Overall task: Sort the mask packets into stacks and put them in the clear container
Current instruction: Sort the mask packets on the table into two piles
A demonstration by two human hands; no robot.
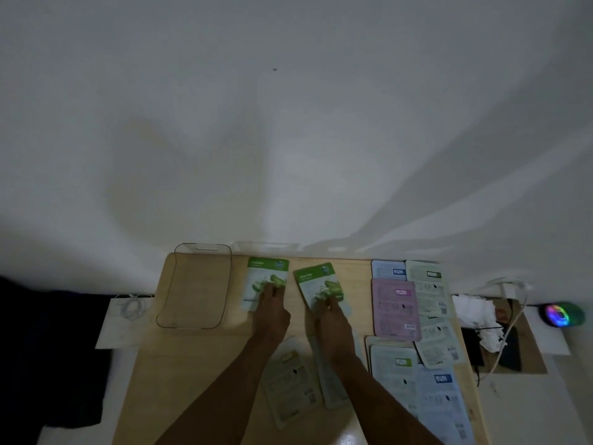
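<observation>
Two green aloe mask packets lie face up at the far side of the wooden table [199, 374]. My left hand [271, 314] rests with its fingertips on the left green packet [261, 274]. My right hand [330, 322] presses its fingers on the right green packet [313, 279], which is tilted. The clear container [173, 290] stands to the left of both, with nothing visible inside. Several packets lie face down at the right: a pink one [396, 308], pale green ones [430, 287] and blue ones [444, 399]. Two more packets [290, 387] lie under my forearms.
A white wall rises behind the table. White cable coils [133, 308] lie left of the container. Crumpled white tissue [476, 311], dark objects, a white charger cable [510, 326] and a glowing multicoloured gadget [560, 314] sit to the right of the table.
</observation>
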